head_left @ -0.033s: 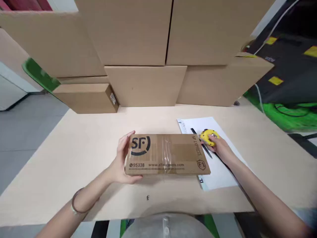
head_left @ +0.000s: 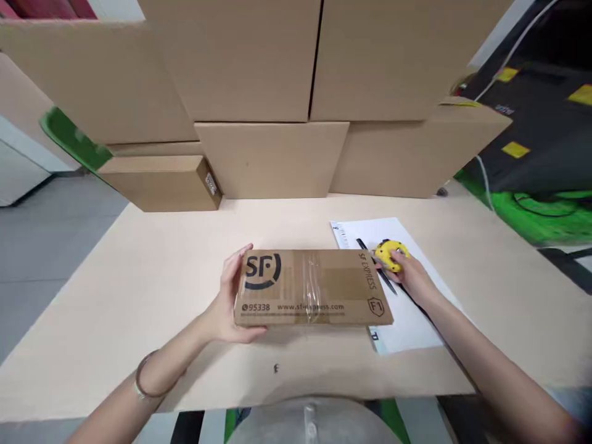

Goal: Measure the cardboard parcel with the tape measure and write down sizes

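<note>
My left hand (head_left: pixel 230 308) grips the left end of a flat brown cardboard box (head_left: pixel 340 280), thumb along the lower edge and fingers at the upper corner. Black SF Express print and a strip of clear tape mark its top face. In my right hand (head_left: pixel 414 277) is a yellow tape measure (head_left: pixel 391 254), close by the box's right end; whether the two touch I cannot tell. Beneath it lie a white paper sheet (head_left: pixel 407 330) and a black pen (head_left: pixel 388 281), both partly covered by the box.
Large cardboard boxes (head_left: pixel 272 160) are stacked along the back of the table (head_left: pixel 185 259). A smaller closed box (head_left: pixel 160 185) sits at the back left. Beyond the right edge are a black bag-like object (head_left: pixel 546 123) and green material (head_left: pixel 546 216). A small dark mark (head_left: pixel 276 368) shows near the front.
</note>
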The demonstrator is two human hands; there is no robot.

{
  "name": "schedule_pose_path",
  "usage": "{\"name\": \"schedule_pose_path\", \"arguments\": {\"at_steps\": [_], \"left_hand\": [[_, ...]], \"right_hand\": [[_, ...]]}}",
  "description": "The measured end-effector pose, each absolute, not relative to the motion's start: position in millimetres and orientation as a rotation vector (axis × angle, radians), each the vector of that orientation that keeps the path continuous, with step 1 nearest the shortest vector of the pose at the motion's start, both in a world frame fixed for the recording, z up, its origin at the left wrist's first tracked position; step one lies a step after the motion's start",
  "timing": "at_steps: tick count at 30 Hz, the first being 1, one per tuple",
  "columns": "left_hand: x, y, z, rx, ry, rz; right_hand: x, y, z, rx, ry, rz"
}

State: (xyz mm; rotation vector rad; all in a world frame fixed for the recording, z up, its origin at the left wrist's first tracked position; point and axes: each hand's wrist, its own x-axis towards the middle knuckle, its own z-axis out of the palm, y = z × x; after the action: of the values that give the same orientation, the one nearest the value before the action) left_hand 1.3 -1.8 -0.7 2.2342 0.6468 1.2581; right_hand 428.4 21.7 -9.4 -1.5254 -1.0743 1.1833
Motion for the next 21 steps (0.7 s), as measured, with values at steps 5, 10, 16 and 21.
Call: {"name": "schedule_pose_path", "arguments": {"at_steps": [5, 10, 16, 21], "left_hand": [[5, -11, 2, 2.285, 0.741, 1.292], [2, -15, 5, 2.316, 0.797, 1.313], [-6, -10, 2, 2.334, 0.739, 1.258], [-10, -3, -10, 2.171, 0.617, 1.345]], "right_hand": [[402, 10, -11, -1.524, -1.026, 1.108], [384, 3, -10, -1.518, -1.012, 1.068], [379, 23, 41, -1.433, -1.129, 0.871], [322, 24, 127, -1.156, -1.804, 0.844]]}}
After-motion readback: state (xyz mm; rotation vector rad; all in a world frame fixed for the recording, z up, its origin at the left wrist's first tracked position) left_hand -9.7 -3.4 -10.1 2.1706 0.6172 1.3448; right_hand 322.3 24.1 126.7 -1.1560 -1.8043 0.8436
